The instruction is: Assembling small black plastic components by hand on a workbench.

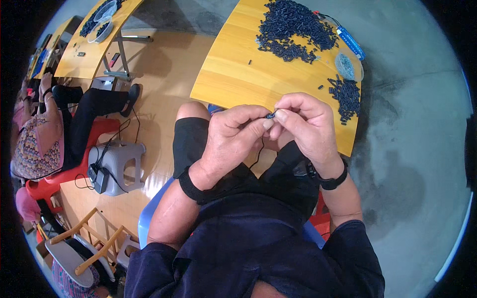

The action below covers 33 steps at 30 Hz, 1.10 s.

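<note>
My left hand (236, 136) and my right hand (310, 129) meet above my lap, just off the near edge of the yellow table (223, 74). Between the thumbs and fingertips of both is a small dark piece (271, 115), mostly covered, so its exact shape is hard to make out. Both hands are closed in a pinch on it. A large heap of small black tube-shaped pieces (283, 25) lies at the far side of the table. A smaller pile of similar black pieces (346, 99) is at the right edge, nearer my right hand.
By the right edge stands a clear plastic tub (345, 67) of small pale blue pieces. Beyond it lies a blue-and-white stick-shaped object (351, 43). To the left are a grey stool (117, 166) with black cables and a power adapter, a seated person (42, 139), and another table (94, 52).
</note>
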Each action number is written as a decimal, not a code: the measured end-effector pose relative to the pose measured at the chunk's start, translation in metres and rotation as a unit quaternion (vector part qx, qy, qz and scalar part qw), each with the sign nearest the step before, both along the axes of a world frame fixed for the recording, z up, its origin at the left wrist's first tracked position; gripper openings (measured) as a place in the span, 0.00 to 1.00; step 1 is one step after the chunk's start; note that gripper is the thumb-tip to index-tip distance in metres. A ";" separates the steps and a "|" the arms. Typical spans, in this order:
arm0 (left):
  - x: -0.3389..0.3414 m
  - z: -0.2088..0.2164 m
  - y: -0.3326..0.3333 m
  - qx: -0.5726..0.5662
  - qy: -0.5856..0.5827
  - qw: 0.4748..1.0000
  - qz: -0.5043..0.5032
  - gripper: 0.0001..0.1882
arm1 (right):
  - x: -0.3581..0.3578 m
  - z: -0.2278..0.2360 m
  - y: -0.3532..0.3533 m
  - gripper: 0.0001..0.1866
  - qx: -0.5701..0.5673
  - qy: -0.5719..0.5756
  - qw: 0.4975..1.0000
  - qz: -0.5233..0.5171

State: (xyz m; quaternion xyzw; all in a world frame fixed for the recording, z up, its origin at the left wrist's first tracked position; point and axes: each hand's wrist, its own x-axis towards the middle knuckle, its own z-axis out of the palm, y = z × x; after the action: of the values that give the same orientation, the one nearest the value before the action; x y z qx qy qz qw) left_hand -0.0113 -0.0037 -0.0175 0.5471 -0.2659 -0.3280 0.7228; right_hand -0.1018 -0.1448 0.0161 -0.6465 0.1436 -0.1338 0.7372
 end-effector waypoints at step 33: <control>0.004 0.003 0.003 -0.011 -0.033 0.999 -0.022 0.05 | -0.001 0.005 -0.004 0.05 -0.176 -0.067 0.981 0.053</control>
State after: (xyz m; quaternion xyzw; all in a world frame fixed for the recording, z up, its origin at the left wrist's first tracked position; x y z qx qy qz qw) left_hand -0.0073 -0.0005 -0.0143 0.5440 -0.3053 -0.3224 0.7120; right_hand -0.1029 -0.1485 0.0208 -0.7627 0.0334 -0.1607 0.6256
